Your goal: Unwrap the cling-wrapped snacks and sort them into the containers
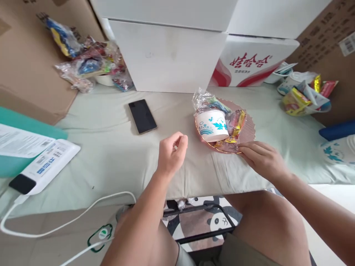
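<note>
A pink scallop-edged bowl (pixel 251 127) lies on the cloth-covered surface. A white paper cup (pixel 212 125) with blue leaf prints rests tilted inside it, among several wrapped snacks (pixel 239 123) and clear plastic wrapping (pixel 203 99). My right hand (pixel 262 159) grips the bowl's near right rim, the thumb mostly hidden beneath the fingers. To the left of the bowl, apart from it, my left hand (pixel 172 153) hovers with its fingers curled in and nothing visible in them. A dark phone (pixel 142 116) lies beyond my left hand.
White boxes (pixel 169 55) stand along the back. Wrapped snacks (pixel 94 61) pile up at the back left; cups of packets (pixel 302 98) stand at the right. A white power strip (pixel 52 162) with a cable (pixel 69 221) lies at the left, by a green container (pixel 16 147).
</note>
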A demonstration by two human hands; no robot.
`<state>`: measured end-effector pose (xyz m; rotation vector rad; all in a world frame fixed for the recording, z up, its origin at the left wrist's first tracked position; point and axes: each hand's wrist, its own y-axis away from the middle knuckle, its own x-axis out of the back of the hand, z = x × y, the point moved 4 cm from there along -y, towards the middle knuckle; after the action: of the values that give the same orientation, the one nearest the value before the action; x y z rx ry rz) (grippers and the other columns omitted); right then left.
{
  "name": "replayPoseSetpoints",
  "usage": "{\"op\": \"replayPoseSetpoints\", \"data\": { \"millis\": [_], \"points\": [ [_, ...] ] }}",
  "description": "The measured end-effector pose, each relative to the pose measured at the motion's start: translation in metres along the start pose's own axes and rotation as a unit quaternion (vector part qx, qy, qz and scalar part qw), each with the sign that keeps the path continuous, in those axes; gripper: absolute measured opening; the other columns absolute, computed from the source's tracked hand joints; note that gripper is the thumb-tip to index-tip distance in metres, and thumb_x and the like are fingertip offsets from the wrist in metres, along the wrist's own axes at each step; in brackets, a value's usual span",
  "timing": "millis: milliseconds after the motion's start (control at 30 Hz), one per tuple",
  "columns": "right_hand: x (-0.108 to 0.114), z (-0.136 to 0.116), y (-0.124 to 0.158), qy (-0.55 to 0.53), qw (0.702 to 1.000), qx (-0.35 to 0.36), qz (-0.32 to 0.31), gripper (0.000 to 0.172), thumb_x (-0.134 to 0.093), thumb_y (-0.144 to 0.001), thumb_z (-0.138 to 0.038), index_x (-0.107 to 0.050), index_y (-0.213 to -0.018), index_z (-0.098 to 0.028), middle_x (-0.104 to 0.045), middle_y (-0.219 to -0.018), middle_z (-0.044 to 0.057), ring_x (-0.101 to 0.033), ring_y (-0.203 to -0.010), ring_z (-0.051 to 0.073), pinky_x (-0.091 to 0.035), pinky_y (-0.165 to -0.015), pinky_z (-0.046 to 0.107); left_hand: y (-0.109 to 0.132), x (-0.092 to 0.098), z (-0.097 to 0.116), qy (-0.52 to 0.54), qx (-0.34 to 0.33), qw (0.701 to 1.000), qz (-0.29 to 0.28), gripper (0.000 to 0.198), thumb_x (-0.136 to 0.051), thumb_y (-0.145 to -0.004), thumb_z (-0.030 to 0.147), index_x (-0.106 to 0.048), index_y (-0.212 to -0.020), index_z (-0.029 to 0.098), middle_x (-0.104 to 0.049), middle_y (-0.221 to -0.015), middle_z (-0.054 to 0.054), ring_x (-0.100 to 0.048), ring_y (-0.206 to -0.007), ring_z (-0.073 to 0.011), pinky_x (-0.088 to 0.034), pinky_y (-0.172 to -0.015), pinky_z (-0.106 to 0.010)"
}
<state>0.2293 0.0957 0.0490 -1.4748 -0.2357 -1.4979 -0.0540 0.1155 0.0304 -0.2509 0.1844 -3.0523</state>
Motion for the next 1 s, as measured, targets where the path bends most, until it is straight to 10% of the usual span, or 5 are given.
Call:
{"op": "replayPoseSetpoints", "data": {
  "millis": [233,567,1000],
  "points": [
    [0.035,0.01,-0.028,0.001,0.995,-0.097,0.018,0.015,-0.062,-0.094,-0.031,-0.066,-0.103,-0.019,-0.074,-0.09,0.01,-0.066,-0.079,0.024,-0.049,-0.069,0.038,-0.009,-0.018,-0.001,-0.015,0.012,1.0,-0.021,0.035,-0.054,-0.092,0.034,-0.05,-0.06,0.02,-0.05,-0.057,0.001,-0.044,-0.057,-0.0124,-0.033,-0.054,-0.026],
    [-0.037,0.02,-0.106,-0.129,0.967,-0.165,-0.147,0.051,-0.063,-0.087,-0.044,-0.06,-0.133,-0.021,-0.071,-0.123,0.014,-0.07,-0.096,0.029,-0.053,-0.072,0.037,-0.008,-0.003,-0.008,-0.002,0.029,1.0,-0.008,0.036,-0.054,-0.092,0.036,-0.048,-0.06,0.021,-0.05,-0.057,0.001,-0.045,-0.057,-0.0127,-0.033,-0.055,-0.027],
    [0.058,0.012,-0.101,-0.142,0.949,-0.281,-0.024,0.033,-0.067,-0.091,-0.057,-0.061,-0.075,-0.028,-0.061,-0.058,0.002,-0.052,-0.043,0.017,-0.034,-0.039,0.033,0.0,0.047,-0.007,0.093,0.064,0.991,0.07,0.034,-0.056,-0.088,0.033,-0.049,-0.057,0.021,-0.05,-0.055,0.002,-0.044,-0.054,-0.0116,-0.034,-0.052,-0.026]
  ]
}}
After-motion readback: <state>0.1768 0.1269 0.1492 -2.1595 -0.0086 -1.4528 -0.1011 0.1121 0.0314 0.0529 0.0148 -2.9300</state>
